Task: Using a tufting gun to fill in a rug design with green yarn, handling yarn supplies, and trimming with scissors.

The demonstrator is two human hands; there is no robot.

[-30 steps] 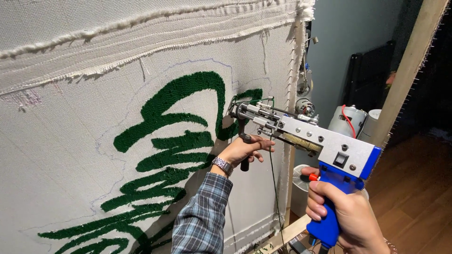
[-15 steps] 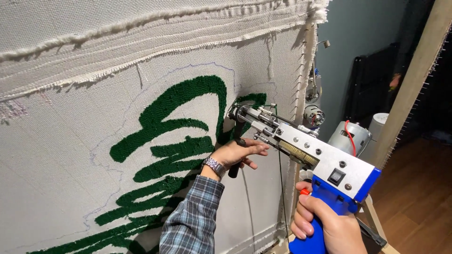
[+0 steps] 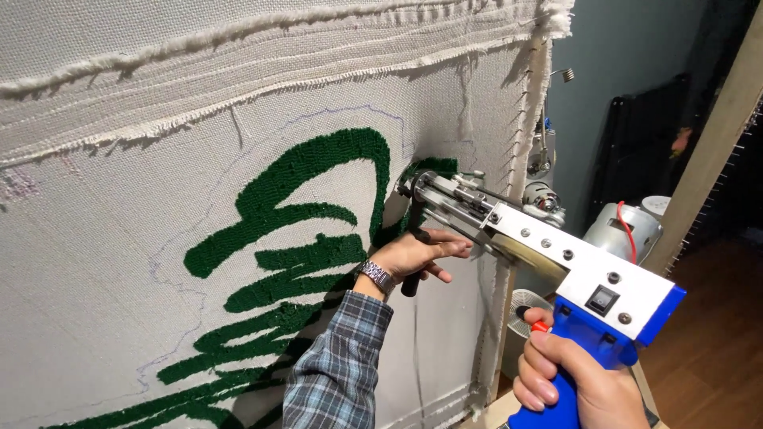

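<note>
A blue and white tufting gun (image 3: 588, 282) points at a stretched cream cloth (image 3: 119, 238) that carries green tufted strokes (image 3: 310, 230). My right hand (image 3: 576, 385) grips the gun's blue handle at the lower right, a finger by its red trigger. My left hand (image 3: 413, 256), in a plaid sleeve with a metal wristwatch, holds the gun's black front handle (image 3: 411, 280) under the barrel. The gun's tip (image 3: 417, 187) touches the cloth beside a small green patch.
The cloth is stretched on a wooden frame whose right edge (image 3: 513, 262) runs top to bottom. A wooden beam (image 3: 707, 151) leans at the right. A grey motor unit with a red wire (image 3: 624, 230) sits behind the gun. Dark wooden floor (image 3: 715, 349) lies beyond.
The gun and both hands have kept their grip; the view has shifted slightly, with the gun's tip staying at the small green patch near the cloth's right edge.
</note>
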